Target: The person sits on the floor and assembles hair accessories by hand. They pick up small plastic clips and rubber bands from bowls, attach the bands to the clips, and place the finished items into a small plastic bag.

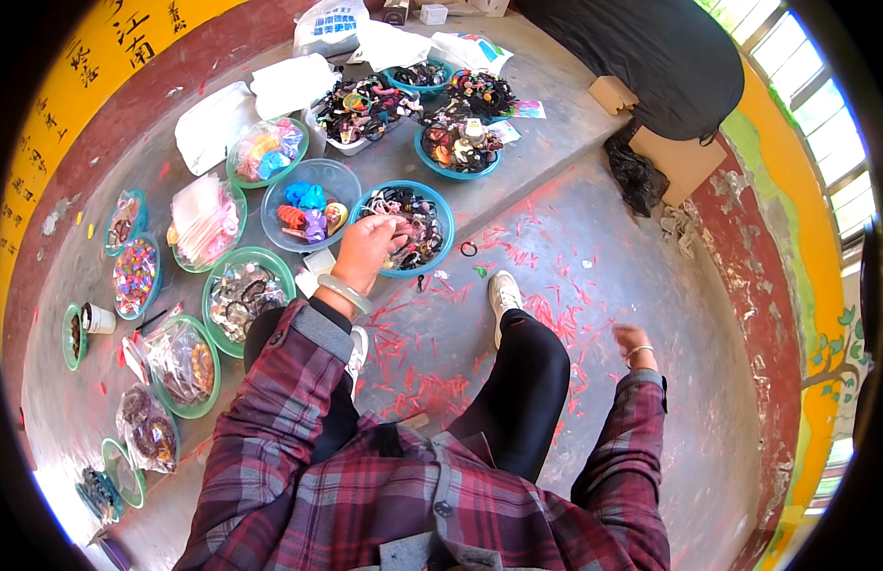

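Note:
My left hand [370,249], with a pale bangle [346,294] at its wrist, is over the near left rim of a blue bowl [449,217]. Dark hair ties [424,221] with small coloured trims fill that bowl. Thumb and fingers come together over them; whatever is between the fingertips is too small to tell. Out to the right, away from the bowls, my right hand [634,341] hangs low above the floor. It is small and smeared, so its fingers cannot be read. A clear bowl [279,190] with coloured scrunchies [308,200] sits just left of the blue one.
More bowls stand left, holding beads [137,274], packaged pieces [246,295] and pink bags [205,219]. Hair ties [360,105] heap up behind. A raised step edge [546,181] runs back right. Red scraps [432,385] litter the floor by my shoes [504,293]. Cardboard [677,164] leans right.

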`<action>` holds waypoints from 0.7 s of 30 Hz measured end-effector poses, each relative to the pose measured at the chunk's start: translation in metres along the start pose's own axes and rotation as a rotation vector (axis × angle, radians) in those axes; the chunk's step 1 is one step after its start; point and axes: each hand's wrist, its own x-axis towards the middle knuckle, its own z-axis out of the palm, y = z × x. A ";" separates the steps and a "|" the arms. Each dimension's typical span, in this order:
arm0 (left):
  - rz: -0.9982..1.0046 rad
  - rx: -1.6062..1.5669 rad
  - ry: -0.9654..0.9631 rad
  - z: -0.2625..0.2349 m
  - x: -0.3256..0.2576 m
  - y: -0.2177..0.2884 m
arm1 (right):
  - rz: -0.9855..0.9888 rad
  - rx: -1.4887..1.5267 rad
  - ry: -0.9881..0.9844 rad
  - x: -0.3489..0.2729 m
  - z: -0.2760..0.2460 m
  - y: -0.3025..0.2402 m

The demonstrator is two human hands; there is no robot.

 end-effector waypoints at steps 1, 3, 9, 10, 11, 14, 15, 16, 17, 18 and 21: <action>-0.004 -0.001 -0.005 0.001 0.000 0.000 | 0.001 -0.153 0.020 0.005 -0.006 0.014; 0.003 -0.009 -0.022 0.007 0.004 -0.001 | -0.003 -0.463 0.066 0.024 -0.023 0.042; -0.030 -0.016 0.014 0.006 -0.001 0.003 | -0.020 -0.697 0.185 0.011 -0.011 -0.024; -0.037 -0.047 -0.033 0.012 0.001 0.001 | -0.163 -0.508 0.245 0.019 -0.012 -0.017; -0.036 -0.084 -0.050 0.011 0.000 0.001 | -0.186 -0.234 0.161 0.012 0.002 -0.043; -0.034 -0.182 -0.105 0.015 -0.003 0.002 | -0.358 0.252 -0.194 -0.034 0.052 -0.140; -0.039 -0.187 -0.108 0.016 -0.004 0.003 | -0.378 0.327 -0.265 -0.057 0.071 -0.172; -0.046 -0.201 -0.123 0.018 -0.004 0.004 | -0.396 0.401 -0.330 -0.084 0.088 -0.204; -0.052 -0.212 -0.137 0.018 -0.005 0.005 | -0.400 0.457 -0.432 -0.105 0.104 -0.229; -0.049 -0.227 -0.148 0.018 -0.006 0.007 | -0.408 0.507 -0.498 -0.116 0.126 -0.245; -0.049 -0.278 -0.174 0.015 -0.009 0.010 | -0.412 0.672 -0.647 -0.141 0.181 -0.271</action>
